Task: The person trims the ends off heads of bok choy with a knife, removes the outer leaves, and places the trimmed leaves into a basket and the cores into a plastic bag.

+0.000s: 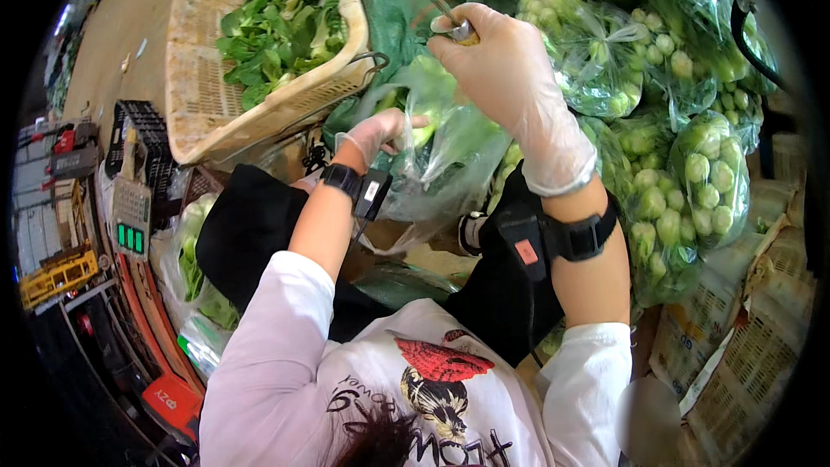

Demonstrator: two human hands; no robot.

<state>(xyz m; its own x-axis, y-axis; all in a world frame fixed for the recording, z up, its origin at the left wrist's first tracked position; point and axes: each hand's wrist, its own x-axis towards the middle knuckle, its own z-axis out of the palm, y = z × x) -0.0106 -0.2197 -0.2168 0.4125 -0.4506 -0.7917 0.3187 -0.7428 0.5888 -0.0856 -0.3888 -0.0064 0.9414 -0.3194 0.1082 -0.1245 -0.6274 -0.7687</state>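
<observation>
One gloved right hand, fingers wrapped round one tool, one left hand, fingers curled, pinch unclear, beside one clear bag between both hands, one crate at left

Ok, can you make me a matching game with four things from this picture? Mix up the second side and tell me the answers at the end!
Things:
1. Plastic basket
2. Right hand
3. Bagged vegetables
4. Small display

Clues:
A. heaped on the picture's right side
B. lit up in green
C. has loose leafy greens inside
D. gloved, gripping a thin tool

Right pairs: 1-C, 2-D, 3-A, 4-B
</observation>
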